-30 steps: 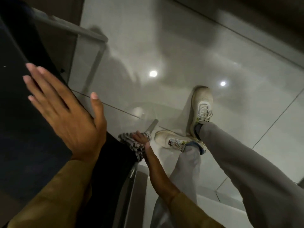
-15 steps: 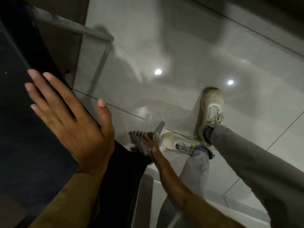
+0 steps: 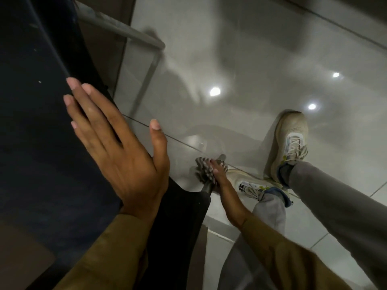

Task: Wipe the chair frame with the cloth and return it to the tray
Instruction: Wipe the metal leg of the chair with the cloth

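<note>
Wiping step under way: right hand clutched striped cloth around lower chair frame leg near floor; left hand lay flat, fingers spread, bracing seat. Likely next: finish wiping, find tray, not visible.

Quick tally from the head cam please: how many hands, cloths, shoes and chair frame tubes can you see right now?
Hands: 2, left hand flat on the dark chair back, right hand on the cloth
Cloths: 1, striped cloth wrapped on a chair leg
Shoes: 2, and
Frame tubes: 2, upper rail and lower leg
Total: 7
</note>
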